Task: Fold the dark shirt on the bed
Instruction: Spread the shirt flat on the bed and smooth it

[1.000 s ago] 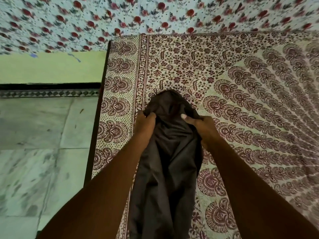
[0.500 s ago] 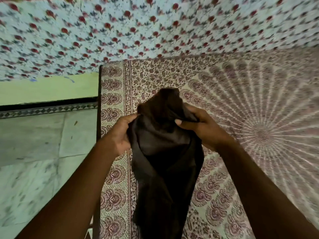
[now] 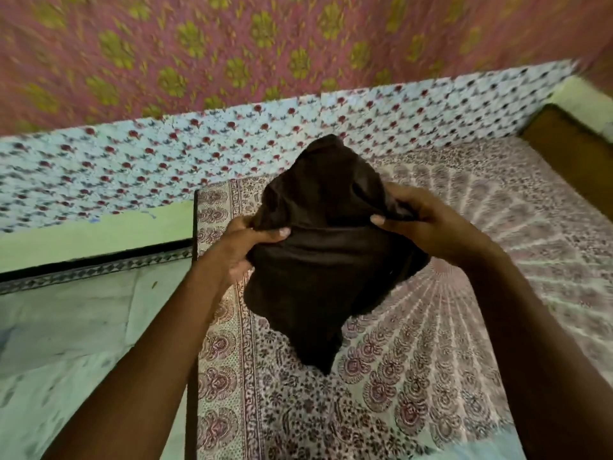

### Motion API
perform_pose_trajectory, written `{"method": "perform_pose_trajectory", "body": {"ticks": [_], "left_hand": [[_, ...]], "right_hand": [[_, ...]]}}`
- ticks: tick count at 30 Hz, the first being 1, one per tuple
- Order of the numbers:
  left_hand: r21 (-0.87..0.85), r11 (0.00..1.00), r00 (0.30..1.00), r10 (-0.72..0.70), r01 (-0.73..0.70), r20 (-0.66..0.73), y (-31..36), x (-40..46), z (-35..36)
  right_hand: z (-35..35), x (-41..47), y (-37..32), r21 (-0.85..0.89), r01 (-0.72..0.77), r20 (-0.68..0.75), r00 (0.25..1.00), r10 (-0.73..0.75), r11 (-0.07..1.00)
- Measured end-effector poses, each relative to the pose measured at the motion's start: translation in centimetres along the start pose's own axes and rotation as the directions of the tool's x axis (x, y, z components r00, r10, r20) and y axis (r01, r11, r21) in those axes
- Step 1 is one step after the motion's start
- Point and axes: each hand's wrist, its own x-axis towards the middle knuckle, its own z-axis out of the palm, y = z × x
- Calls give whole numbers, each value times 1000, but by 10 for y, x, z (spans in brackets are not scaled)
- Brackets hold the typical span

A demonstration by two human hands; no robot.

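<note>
1. A dark shirt (image 3: pixel 326 260), deep brown to black, is held up in the air at the centre of the view, above the bed, bunched and crumpled with its lowest corner hanging toward 6 o'clock.
2. The left hand (image 3: pixel 243 250) grips the shirt's edge at its 9 o'clock side, thumb curled over the front of the cloth and fingers tucked behind it.
3. The right hand (image 3: pixel 428 220) grips the shirt at its 2 o'clock side, thumb pressed on the front and fingers wrapped round a fold of fabric.
4. Both bare forearms reach in from the bottom corners of the view.
5. Under the shirt lies a bedsheet (image 3: pixel 414 360) printed with maroon fan and floral patterns on a pale ground.
6. At 12 o'clock, beyond the bed, hangs a pale cloth with small red flowers (image 3: pixel 166 167), and above it a pink cloth with yellow-green motifs (image 3: pixel 232 44), blurred.
7. At 8 o'clock, beside the bed, is a pale marble floor (image 3: pixel 83 327).
</note>
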Motion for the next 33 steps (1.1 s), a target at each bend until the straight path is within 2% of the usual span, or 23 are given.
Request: {"method": "perform_pose_trajectory", "body": {"ticks": [2,5,8,11,12,14,16,18,22,26,29,33], "left_hand": [[122,992,999,31,-30,-12,3,-9,18],[283,936,974,224,-211,-14,-8,-24,55],[538,782,923,384,-315,-18,-24,-39,92],[747,548,858,510,-376,58,-36,-52,118],[773,510,854,515,-376,75,-38,-58,127],[760,548,891,446,-348,86,-39,-74,146],[741,609,948,293,-284,123,-41,-89,155],[777,582,970,175,-239,168,-44,-102,162],[855,450,965,153,-258,211,-47,-123,181],[856,442,961,64,-268,268,-51,-150,201],[820,491,946,24,-293,324,-50,-172,218],[822,505,961,53,-261,273,-43,-173,224]], "right_hand": [[-18,-18,-5,-34,51,3,999,-51,998],[-48,-46,1,-104,117,0,993,-118,988],[-83,-72,18,-160,123,26,992,-121,979],[-118,-98,32,-318,79,47,997,-68,945],[-129,-107,35,-382,43,22,999,-37,923],[-147,-127,40,-460,2,-2,1000,-4,888],[-156,-145,41,-449,-1,20,1000,12,893],[-165,-164,45,-449,-48,32,997,70,892],[-179,-202,38,-572,-133,172,945,277,810],[-185,-240,24,-558,-170,263,892,367,812],[-189,-264,14,-564,-198,235,892,386,802],[-201,-268,23,-525,-272,100,921,376,806]]}}
